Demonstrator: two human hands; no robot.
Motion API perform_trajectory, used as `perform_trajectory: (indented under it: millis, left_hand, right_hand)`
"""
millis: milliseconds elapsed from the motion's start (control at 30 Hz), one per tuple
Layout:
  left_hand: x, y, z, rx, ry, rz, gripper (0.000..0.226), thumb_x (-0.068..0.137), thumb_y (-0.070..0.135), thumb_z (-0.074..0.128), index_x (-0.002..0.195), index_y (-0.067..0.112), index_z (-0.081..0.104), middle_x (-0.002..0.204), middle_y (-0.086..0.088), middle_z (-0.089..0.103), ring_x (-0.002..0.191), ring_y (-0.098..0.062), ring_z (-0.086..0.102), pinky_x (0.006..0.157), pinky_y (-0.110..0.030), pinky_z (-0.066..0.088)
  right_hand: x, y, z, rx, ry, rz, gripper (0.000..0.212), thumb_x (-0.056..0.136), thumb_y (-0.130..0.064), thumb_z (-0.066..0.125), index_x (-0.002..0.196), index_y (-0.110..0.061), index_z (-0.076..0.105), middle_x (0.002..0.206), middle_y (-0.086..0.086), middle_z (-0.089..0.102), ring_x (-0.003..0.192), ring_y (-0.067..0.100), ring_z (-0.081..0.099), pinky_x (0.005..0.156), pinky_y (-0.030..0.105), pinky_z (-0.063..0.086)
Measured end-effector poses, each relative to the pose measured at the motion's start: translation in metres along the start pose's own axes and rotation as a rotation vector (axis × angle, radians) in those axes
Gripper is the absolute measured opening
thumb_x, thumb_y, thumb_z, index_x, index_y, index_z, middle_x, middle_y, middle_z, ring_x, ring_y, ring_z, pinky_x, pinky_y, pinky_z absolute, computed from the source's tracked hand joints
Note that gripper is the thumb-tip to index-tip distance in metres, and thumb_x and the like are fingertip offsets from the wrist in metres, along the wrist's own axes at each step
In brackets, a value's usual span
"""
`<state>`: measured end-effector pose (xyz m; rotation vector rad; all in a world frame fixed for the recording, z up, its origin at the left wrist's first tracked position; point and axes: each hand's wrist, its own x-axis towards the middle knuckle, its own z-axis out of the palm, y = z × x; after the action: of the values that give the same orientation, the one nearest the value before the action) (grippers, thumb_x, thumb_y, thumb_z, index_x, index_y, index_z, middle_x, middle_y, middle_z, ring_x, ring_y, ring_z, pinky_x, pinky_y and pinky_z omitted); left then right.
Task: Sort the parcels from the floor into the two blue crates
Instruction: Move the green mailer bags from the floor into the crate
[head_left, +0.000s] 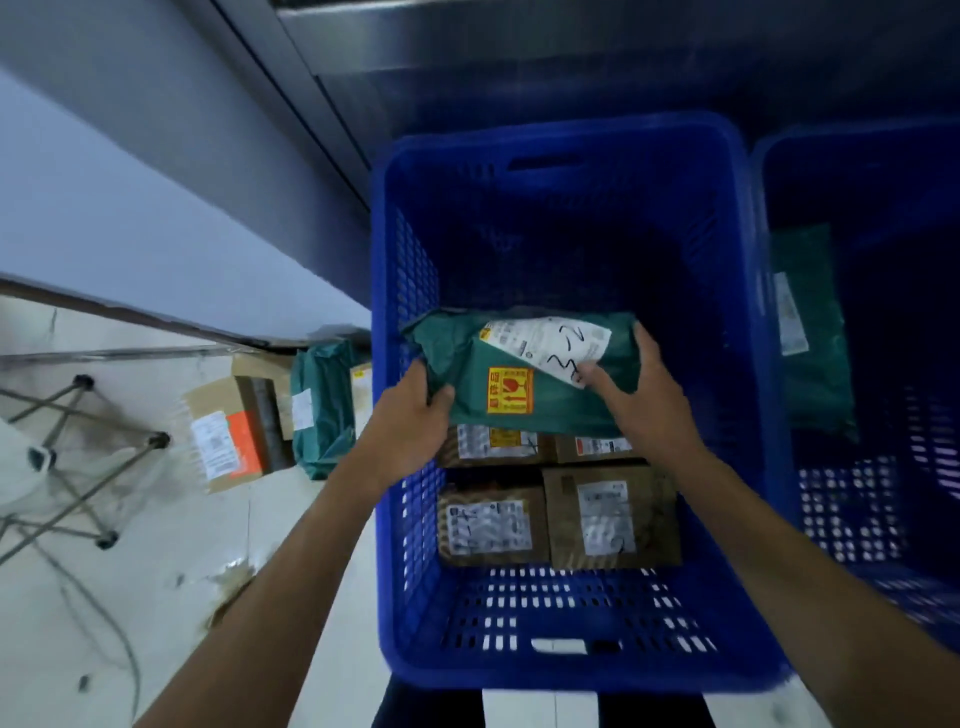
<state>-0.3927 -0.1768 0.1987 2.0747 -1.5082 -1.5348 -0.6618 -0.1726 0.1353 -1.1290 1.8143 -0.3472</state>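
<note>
Pale tiled floor (171, 587) nearest, scuffed, a metal folding frame (78, 462) at far left; the near blue crate (566, 670) stands on it, four brown cartons (558, 514) packed in its near half. Left hand (410, 421) and right hand (641, 400) hold a green mailer (524, 374) by its two ends, low inside this crate, over the farther cartons; fingers curled round the edges, right thumb pressed on the white label. Step in hand, by my judgement: placing; next move calls for lowering it flat, then letting go. Second crate (883, 171) at right holds another green bag (810, 332). Unsorted parcels (275, 415) lie on the floor left of the crate, by the wall (130, 208).
</note>
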Motion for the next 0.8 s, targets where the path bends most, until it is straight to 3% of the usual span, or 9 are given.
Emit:
perform_trajectory:
  millis: [67, 167, 333, 433, 500, 600, 700, 800]
  left_hand:
    - [-0.033, -0.016, 0.007, 0.066, -0.055, -0.09, 0.019, 0.106, 0.024, 0.043, 0.122, 0.016, 0.043, 0.096, -0.006, 0.064, 0.08, -0.022, 0.062, 0.067, -0.036, 0.047]
    - [-0.071, -0.045, 0.036, 0.151, -0.105, -0.222, 0.028, 0.105, 0.021, 0.042, 0.129, 0.007, 0.04, 0.111, -0.016, 0.065, 0.096, -0.032, 0.063, 0.084, -0.044, 0.052]
    - [-0.108, -0.062, 0.08, 0.514, -0.358, -0.392, 0.034, 0.104, 0.021, 0.038, 0.131, 0.0, 0.045, 0.133, -0.019, 0.056, 0.12, -0.035, 0.057, 0.094, -0.038, 0.046]
    - [-0.118, -0.063, 0.097, 0.861, -0.454, -0.259, 0.037, 0.1, 0.017, 0.042, 0.13, 0.002, 0.057, 0.132, -0.017, 0.057, 0.118, -0.031, 0.06, 0.091, -0.037, 0.05]
    - [-0.113, -0.061, 0.102, 0.865, -0.329, -0.208, 0.036, 0.095, 0.016, 0.049, 0.129, 0.005, 0.054, 0.13, -0.013, 0.058, 0.117, -0.03, 0.06, 0.087, -0.036, 0.05]
    - [-0.094, -0.07, 0.106, 0.785, -0.186, -0.04, 0.056, 0.091, 0.016, 0.054, 0.144, 0.014, 0.036, 0.144, -0.012, 0.042, 0.131, -0.031, 0.044, 0.098, -0.041, 0.046]
    - [-0.075, -0.099, 0.109, 0.815, -0.324, -0.046, 0.074, 0.093, 0.023, 0.058, 0.155, 0.022, 0.019, 0.161, -0.013, 0.018, 0.147, -0.035, 0.021, 0.113, -0.049, 0.035]
    - [-0.067, -0.126, 0.116, 0.978, -0.485, -0.043, 0.074, 0.096, 0.029, 0.056, 0.157, 0.019, 0.016, 0.154, -0.019, 0.031, 0.142, -0.039, 0.029, 0.112, -0.049, 0.036]
  right_hand:
    - [-0.036, 0.012, 0.008, 0.01, -0.082, 0.066, 0.104, 0.078, -0.083, 0.057, 0.16, -0.042, 0.007, 0.164, -0.004, 0.03, 0.144, 0.027, 0.039, 0.111, 0.05, 0.042]
    - [-0.084, 0.04, 0.023, -0.024, -0.217, 0.135, 0.099, 0.082, -0.075, 0.06, 0.16, -0.037, 0.013, 0.161, 0.001, 0.036, 0.141, 0.028, 0.043, 0.11, 0.048, 0.044]
    - [-0.124, 0.087, 0.046, -0.322, -0.394, 0.209, 0.084, 0.093, -0.062, 0.057, 0.16, -0.034, 0.016, 0.159, 0.006, 0.04, 0.131, 0.03, 0.055, 0.101, 0.044, 0.051]
    - [-0.133, 0.101, 0.06, -0.461, -0.494, 0.16, 0.076, 0.098, -0.048, 0.057, 0.16, -0.034, 0.014, 0.157, 0.01, 0.04, 0.127, 0.029, 0.057, 0.099, 0.042, 0.052]
    - [-0.13, 0.103, 0.067, -0.543, -0.493, 0.145, 0.071, 0.1, -0.045, 0.055, 0.159, -0.033, 0.017, 0.154, 0.013, 0.041, 0.126, 0.03, 0.056, 0.098, 0.041, 0.052]
    - [-0.125, 0.102, 0.072, -0.632, -0.493, 0.132, 0.069, 0.1, -0.044, 0.053, 0.159, -0.032, 0.018, 0.154, 0.014, 0.04, 0.129, 0.031, 0.053, 0.1, 0.041, 0.049]
    - [-0.121, 0.102, 0.074, -0.685, -0.519, 0.112, 0.069, 0.101, -0.042, 0.051, 0.159, -0.03, 0.017, 0.148, 0.013, 0.046, 0.121, 0.03, 0.058, 0.094, 0.037, 0.05]
    - [-0.118, 0.103, 0.072, -0.701, -0.537, 0.127, 0.068, 0.101, -0.04, 0.05, 0.16, -0.029, 0.017, 0.142, 0.011, 0.052, 0.113, 0.029, 0.061, 0.088, 0.035, 0.052]
